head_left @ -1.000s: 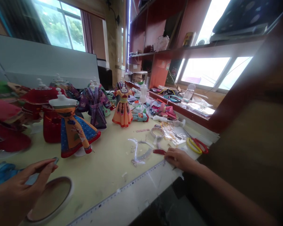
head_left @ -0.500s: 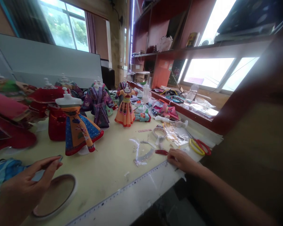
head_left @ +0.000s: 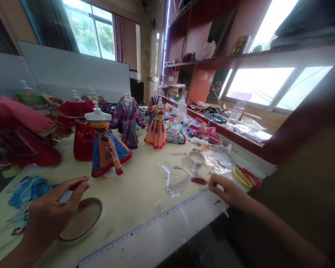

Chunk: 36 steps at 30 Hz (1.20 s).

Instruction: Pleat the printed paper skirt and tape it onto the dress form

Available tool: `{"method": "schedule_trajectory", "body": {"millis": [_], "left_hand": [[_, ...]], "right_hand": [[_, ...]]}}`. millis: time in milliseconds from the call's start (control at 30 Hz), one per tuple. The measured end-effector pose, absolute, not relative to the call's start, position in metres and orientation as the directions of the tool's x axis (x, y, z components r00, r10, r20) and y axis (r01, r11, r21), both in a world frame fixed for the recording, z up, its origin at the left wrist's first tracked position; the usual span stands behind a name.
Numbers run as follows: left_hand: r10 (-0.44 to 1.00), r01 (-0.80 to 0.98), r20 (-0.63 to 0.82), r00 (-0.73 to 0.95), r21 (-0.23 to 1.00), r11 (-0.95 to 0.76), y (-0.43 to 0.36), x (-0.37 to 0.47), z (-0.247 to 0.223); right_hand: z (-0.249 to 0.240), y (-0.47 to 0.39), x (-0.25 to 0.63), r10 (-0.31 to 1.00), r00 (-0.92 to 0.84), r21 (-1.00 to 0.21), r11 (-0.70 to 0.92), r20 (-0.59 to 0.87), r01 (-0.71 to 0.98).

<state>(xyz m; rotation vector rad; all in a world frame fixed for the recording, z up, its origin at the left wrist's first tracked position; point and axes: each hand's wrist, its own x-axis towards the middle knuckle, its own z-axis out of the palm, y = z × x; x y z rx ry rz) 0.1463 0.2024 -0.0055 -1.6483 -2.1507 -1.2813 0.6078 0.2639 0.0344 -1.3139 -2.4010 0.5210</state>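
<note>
My left hand (head_left: 54, 208) is raised over the table's left part, thumb and index finger pinched; something tiny and dark shows at the fingertips, too small to name. Below it lies a round hoop (head_left: 100, 214), partly hidden by the hand. My right hand (head_left: 224, 188) rests at the table edge with curled fingers; whatever is between them, if anything, is hidden. Just left of it lies a small dark red item (head_left: 199, 181). A clear curved strip (head_left: 181, 184) and a roll of tape (head_left: 196, 157) lie nearby.
Small dress forms stand at the left and back, one in an orange and blue dress (head_left: 104, 149), another in an orange dress (head_left: 157, 128). Yellow and red scissors (head_left: 242, 176) lie right of a plastic bag (head_left: 216, 160). Blue fabric (head_left: 30, 191) lies far left. A long ruler (head_left: 145, 224) edges the front.
The view has turned left, so the scene sits further right and more shows at the left. Both hands keep nearly the same pose.
</note>
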Motion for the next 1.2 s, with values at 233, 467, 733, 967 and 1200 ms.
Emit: {"method": "schedule_trajectory", "body": {"millis": [233,467,733,967,1200], "left_hand": [[0.796,0.776,0.541,-0.27,0.612,-0.152,0.187,0.182,0.011],[0.937,0.49,0.345,0.064,0.807,-0.33,0.145,0.251,0.029],[0.988,0.319,0.152,-0.025,0.938,-0.137,0.129,0.248,0.024],[0.987,0.066,0.012,-0.163,0.998,-0.002,0.124,0.243,0.026],[0.957,-0.196,-0.134,-0.258,0.977,0.084,0.121,0.243,0.025]], "right_hand": [[0.047,0.25,0.545,0.786,-0.579,-0.635,0.564,0.216,0.528],[0.053,0.221,0.455,0.585,-0.766,-0.676,0.68,0.267,0.284],[0.048,0.208,0.421,0.507,-0.82,-0.707,0.681,0.266,0.192],[0.043,0.203,0.412,0.594,-0.783,-0.844,0.504,0.186,0.181],[0.034,0.197,0.405,0.662,-0.74,-0.948,0.3,0.123,0.11]]}}
